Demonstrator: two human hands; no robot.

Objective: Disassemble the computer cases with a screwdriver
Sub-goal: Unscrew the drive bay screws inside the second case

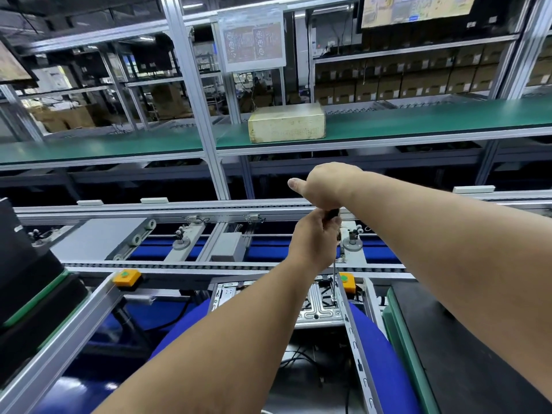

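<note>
Both forearms nearest, left hand (313, 243) and right hand (327, 186) gripping upright screwdriver (334, 264), tip down into computer case (316, 309)

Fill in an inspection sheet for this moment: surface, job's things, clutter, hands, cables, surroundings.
Surface: conveyor line with roller rails and blue belt sections.
Job's things: open computer case, metal chassis exposed; screwdriver upright, tip down on the chassis near its right rail.
Clutter: two orange button boxes on the frame.
Hands: left hand grips the screwdriver lower on the handle; right hand is on top of the handle, thumb pointing left.
Cables: black cables inside the case.
Surroundings: beige box on the green shelf; stacked cartons behind; monitor overhead.
</note>
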